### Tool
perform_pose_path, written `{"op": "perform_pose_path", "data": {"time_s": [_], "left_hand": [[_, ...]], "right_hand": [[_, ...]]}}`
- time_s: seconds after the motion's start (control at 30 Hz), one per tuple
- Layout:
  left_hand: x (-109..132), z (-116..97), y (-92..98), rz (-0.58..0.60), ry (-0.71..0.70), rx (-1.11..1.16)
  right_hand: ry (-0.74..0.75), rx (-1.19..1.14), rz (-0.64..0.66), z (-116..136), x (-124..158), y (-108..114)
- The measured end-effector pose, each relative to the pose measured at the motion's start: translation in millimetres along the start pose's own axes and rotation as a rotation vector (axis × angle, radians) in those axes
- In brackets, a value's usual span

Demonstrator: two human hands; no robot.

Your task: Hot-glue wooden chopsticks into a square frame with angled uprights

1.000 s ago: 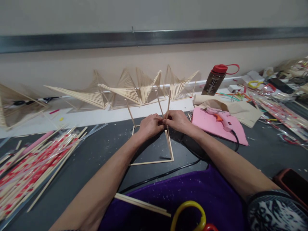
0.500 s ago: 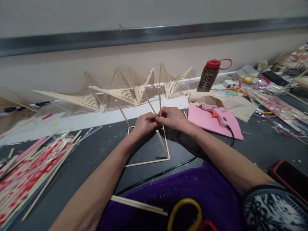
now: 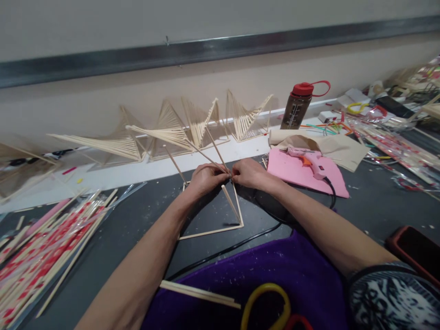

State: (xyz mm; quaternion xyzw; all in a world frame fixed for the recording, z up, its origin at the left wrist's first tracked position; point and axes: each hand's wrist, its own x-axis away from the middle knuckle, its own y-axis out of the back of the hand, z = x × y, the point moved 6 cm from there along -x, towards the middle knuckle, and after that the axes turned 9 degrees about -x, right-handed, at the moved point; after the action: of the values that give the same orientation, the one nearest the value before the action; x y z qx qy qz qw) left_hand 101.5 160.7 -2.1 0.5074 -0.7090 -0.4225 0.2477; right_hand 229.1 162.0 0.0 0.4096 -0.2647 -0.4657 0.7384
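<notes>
A square frame of thin wooden sticks (image 3: 211,232) lies on the dark table, with short sticks rising at a slant from its near right corner and its far left corner. At its far right corner my left hand (image 3: 209,178) pinches the lower end of a stick (image 3: 205,153) that leans up to the left. My right hand (image 3: 248,173) is closed at the same corner, fingertips touching the base of another slanting stick (image 3: 216,147). The fingertips of both hands nearly meet, and they partly hide the joint.
Fan-shaped stick models (image 3: 240,123) stand along the wall. On the right are a bottle (image 3: 294,107), a pink glue gun (image 3: 311,162) on pink foam (image 3: 282,172), and a phone (image 3: 415,252). Packaged sticks (image 3: 58,247) lie left; yellow-handled scissors (image 3: 247,305) rest on purple cloth (image 3: 220,275).
The two sticks at the far right corner now lean further left; one was nearly upright before. My right hand has shifted slightly right and down, and its fingers have moved to the sticks' base.
</notes>
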Motion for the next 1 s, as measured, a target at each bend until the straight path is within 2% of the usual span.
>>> {"op": "perform_pose_path", "data": {"time_s": [0.3, 0.5, 0.67, 0.87, 1.0], "left_hand": [[-2.2, 5.3, -2.1, 0.000, 0.038, -0.021], [-4.2, 9.6, -2.9, -0.017, 0.058, -0.157], [-3.5, 6.8, -0.7, 0.011, 0.011, -0.180], [-1.2, 3.3, 2.5, 0.015, -0.036, -0.457], [1.7, 0.3, 1.2, -0.002, -0.029, -0.520]], "right_hand": [[0.002, -0.065, -0.089, -4.2, 7.5, -3.6], [0.012, -0.068, -0.109, -4.8, 14.3, -7.1], [0.015, -0.079, -0.116, -6.0, 13.2, -8.2], [-0.023, -0.091, -0.134, -8.4, 14.0, -12.4], [-0.084, -0.043, -0.171, -8.7, 17.1, -14.1]]}}
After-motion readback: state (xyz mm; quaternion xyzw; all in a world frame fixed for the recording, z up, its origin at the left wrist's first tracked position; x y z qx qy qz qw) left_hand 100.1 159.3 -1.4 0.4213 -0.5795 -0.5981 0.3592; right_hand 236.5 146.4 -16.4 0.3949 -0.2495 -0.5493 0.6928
